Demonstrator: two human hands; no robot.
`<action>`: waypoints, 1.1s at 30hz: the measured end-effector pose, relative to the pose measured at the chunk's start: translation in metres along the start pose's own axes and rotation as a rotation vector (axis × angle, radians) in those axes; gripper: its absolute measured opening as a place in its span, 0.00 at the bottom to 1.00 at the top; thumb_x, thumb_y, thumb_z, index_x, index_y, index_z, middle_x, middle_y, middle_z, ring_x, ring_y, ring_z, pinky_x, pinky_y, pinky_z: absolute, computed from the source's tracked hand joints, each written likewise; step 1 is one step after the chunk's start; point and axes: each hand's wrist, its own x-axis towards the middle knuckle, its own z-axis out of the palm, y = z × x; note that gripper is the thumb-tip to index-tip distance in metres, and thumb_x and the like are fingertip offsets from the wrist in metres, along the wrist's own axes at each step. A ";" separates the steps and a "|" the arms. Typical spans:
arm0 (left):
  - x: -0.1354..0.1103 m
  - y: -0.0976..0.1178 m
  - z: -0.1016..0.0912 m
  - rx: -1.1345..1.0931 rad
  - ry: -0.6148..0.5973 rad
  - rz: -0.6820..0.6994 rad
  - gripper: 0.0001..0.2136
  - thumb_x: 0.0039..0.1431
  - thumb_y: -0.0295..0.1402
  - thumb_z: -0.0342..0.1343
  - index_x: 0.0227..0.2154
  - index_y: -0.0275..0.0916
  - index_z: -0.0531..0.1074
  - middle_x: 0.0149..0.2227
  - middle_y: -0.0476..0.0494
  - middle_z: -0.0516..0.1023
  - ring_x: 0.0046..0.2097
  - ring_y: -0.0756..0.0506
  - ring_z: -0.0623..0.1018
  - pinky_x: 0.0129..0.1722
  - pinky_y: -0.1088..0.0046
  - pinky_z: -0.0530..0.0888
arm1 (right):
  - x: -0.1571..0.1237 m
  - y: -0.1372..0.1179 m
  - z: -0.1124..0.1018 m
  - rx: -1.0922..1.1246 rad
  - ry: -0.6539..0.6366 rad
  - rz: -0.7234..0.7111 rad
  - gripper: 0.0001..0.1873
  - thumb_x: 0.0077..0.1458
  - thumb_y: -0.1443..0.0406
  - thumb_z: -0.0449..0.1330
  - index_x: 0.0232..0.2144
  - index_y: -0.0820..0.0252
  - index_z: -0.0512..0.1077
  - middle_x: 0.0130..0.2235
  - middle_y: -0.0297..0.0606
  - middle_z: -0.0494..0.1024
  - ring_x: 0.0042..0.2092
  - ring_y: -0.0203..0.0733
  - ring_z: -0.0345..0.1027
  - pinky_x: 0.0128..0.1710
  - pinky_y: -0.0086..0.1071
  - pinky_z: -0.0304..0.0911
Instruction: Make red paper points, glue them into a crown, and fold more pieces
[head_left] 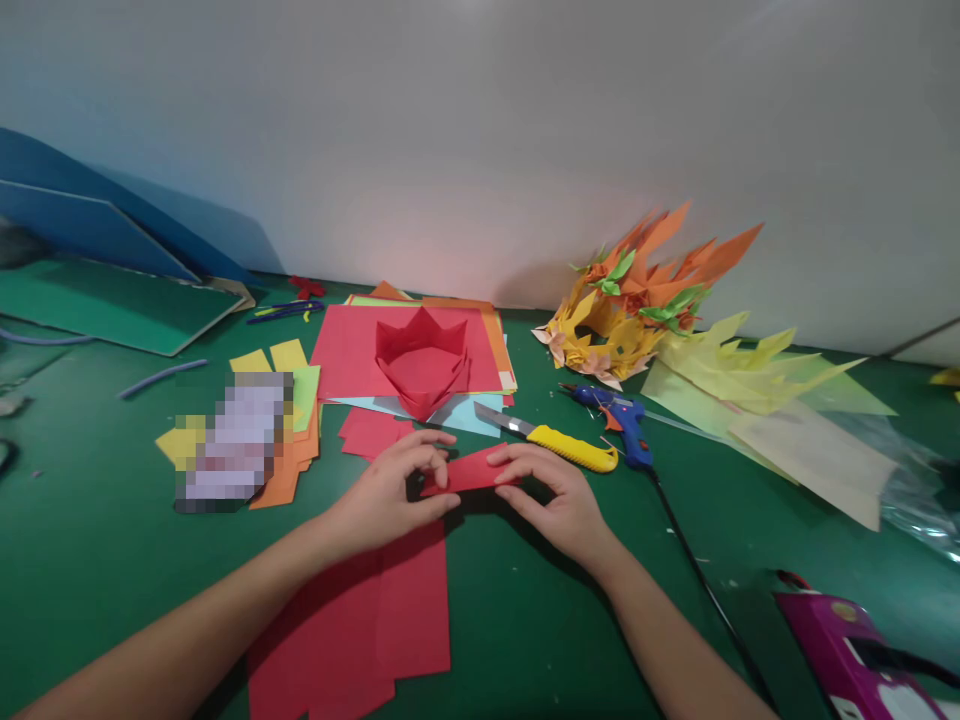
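Note:
Between my two hands is a small folded strip of red paper (474, 472), raised a little above the green table. My left hand (401, 480) pinches its left end, the thumb below and the fingers curled over it. The right end is pinched by the thumb and fingers of my right hand (551, 495). Large red paper sheets (405, 600) lie under my left forearm. Small red paper pieces (373, 432) rest just beyond my left hand. A yellow utility knife (574, 447) with its blade out lies beyond my right hand.
A red paper crown (422, 360) stands on stacked coloured sheets (341, 350). Right of it are a blue glue gun (619, 415) with a black cord, orange and yellow paper crowns (600, 335), and a purple box (847, 640). A pixelated phone-like object (236, 440) lies left.

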 end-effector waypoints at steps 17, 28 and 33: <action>0.004 0.001 0.012 -0.011 0.091 -0.029 0.07 0.54 0.35 0.56 0.24 0.40 0.72 0.28 0.49 0.76 0.31 0.49 0.73 0.33 0.72 0.70 | 0.001 0.008 0.013 0.288 0.077 0.414 0.13 0.47 0.55 0.64 0.25 0.59 0.71 0.38 0.41 0.78 0.37 0.42 0.72 0.36 0.36 0.69; 0.001 0.006 0.007 -0.060 0.059 -0.176 0.07 0.53 0.36 0.56 0.31 0.41 0.65 0.27 0.52 0.73 0.28 0.50 0.73 0.27 0.75 0.69 | 0.004 0.005 0.013 0.284 0.223 0.554 0.17 0.40 0.52 0.66 0.22 0.59 0.71 0.21 0.32 0.72 0.23 0.36 0.65 0.24 0.30 0.64; -0.005 0.012 -0.011 0.085 -0.211 -0.144 0.03 0.54 0.33 0.55 0.29 0.40 0.67 0.28 0.50 0.75 0.31 0.48 0.75 0.30 0.74 0.69 | 0.006 0.005 0.011 0.270 0.292 0.564 0.18 0.41 0.51 0.65 0.22 0.59 0.69 0.20 0.30 0.72 0.20 0.34 0.65 0.21 0.29 0.64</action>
